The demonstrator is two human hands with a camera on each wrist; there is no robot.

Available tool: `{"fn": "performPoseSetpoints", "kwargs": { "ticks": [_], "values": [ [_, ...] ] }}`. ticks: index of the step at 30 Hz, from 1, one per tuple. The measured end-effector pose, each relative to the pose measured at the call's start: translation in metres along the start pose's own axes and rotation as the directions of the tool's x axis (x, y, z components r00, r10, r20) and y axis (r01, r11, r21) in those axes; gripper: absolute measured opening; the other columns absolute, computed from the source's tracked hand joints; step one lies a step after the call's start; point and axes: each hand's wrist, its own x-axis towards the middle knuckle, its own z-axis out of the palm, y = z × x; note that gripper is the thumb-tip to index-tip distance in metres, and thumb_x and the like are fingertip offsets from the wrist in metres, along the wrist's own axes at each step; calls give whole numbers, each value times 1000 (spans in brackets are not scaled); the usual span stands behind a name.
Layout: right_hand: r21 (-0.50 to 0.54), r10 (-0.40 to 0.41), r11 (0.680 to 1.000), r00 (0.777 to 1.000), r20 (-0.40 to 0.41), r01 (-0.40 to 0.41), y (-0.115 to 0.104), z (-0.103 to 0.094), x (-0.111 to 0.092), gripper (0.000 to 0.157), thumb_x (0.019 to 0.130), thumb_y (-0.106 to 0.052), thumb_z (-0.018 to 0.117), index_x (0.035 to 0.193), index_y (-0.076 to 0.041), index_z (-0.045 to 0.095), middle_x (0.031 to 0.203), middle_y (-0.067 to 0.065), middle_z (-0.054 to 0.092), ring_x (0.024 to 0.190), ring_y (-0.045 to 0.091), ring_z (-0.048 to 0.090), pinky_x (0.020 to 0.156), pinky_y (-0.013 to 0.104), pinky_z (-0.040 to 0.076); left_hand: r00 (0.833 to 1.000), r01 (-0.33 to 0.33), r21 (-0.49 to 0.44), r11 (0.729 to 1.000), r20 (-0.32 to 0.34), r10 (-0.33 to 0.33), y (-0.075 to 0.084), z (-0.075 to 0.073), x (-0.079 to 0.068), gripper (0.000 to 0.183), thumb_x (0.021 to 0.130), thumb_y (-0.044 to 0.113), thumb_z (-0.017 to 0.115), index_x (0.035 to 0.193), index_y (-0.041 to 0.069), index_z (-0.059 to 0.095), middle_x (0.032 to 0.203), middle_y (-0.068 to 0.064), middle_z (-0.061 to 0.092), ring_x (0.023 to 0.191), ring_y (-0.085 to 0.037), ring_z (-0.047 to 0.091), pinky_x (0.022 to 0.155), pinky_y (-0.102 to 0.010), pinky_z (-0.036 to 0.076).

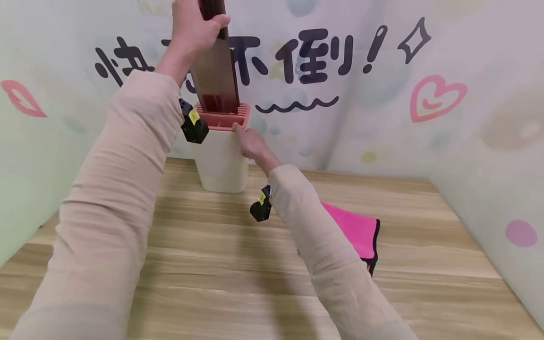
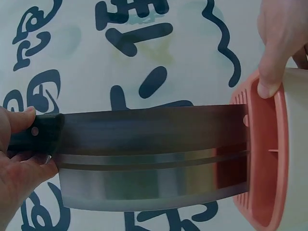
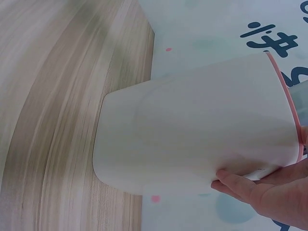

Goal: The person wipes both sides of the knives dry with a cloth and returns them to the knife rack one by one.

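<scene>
A cream knife holder (image 1: 223,163) with a coral slotted lid (image 1: 216,122) stands upright at the back of the table. My left hand (image 1: 195,28) grips the dark handle of a cleaver (image 1: 216,71) above it. The broad steel blade (image 2: 149,139) points down, its end right at the lid's slots. My right hand (image 1: 252,142) holds the holder's upper right side. Its thumb (image 2: 270,84) lies over the lid's front rim, while the fingers (image 3: 240,185) rest against the cream wall. Part of the handle is hidden inside my left hand.
A pink cloth (image 1: 357,231) with black edging lies on the wooden table (image 1: 204,264), partly behind my right forearm. Close behind the holder rises a printed wall (image 1: 297,137) with large dark characters. A black wrist camera (image 1: 194,125) sits on each sleeve.
</scene>
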Motion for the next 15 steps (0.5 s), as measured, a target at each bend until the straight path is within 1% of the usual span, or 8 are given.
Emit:
{"fn": "performPoseSetpoints", "kwargs": {
  "ticks": [2,3,4,6,8,9,10,15],
  "values": [
    [-2,-5,1000,1000,7,5,-1,1,-1,39,95,-44,30,82,-10,43,68,1,37,48,10,30,44,20,27,1000,19,51,999,14,-20,11,-1,-21,46,86,26,57,128,21,39,131,1,42,117,-10,42,99,-19,32],
    [-2,-8,1000,1000,9,8,-1,1,-2,39,95,-44,30,81,-10,43,67,1,37,48,10,30,45,20,27,999,43,52,998,18,-44,17,-1,-30,46,86,25,56,129,20,39,131,0,42,117,-11,42,99,-20,32],
    [0,-11,1000,1000,11,11,-1,1,-2,39,95,-44,30,81,-10,42,67,1,36,49,10,30,45,20,27,998,56,76,996,25,-58,22,-1,-39,46,87,25,55,129,17,38,131,-1,42,117,-11,42,99,-20,32],
    [4,-15,1000,1000,16,15,-2,2,-3,38,95,-44,30,80,-10,42,67,1,36,48,9,30,45,19,28,995,81,122,989,41,-86,26,0,-54,46,88,26,53,129,13,38,131,-4,43,115,-12,45,98,-20,34],
    [4,-16,1000,1000,15,16,-2,2,-3,39,95,-44,30,79,-11,41,63,0,35,46,9,30,44,19,27,991,114,128,985,58,-122,25,2,-61,44,89,24,52,128,9,39,128,-7,45,112,-15,47,97,-21,36],
    [3,-16,1000,1000,12,16,-2,3,-3,39,95,-44,30,78,-11,41,62,0,34,45,8,29,44,19,27,989,123,136,983,67,-133,23,4,-64,43,89,24,52,127,8,39,128,-8,45,111,-15,47,96,-22,37],
    [2,-16,1000,1000,11,16,-2,3,-3,39,94,-44,31,77,-11,41,60,-1,34,44,8,29,43,19,27,987,122,163,979,84,-137,20,5,-66,44,89,24,52,128,6,38,129,-9,45,110,-16,48,95,-21,37],
    [6,-7,1000,1000,17,7,-3,4,-4,38,94,-44,31,81,-10,44,62,0,35,46,8,30,44,18,28,974,159,207,965,124,-187,3,14,-71,44,88,21,54,126,3,40,127,-11,48,108,-17,48,93,-23,38]
  ]
}}
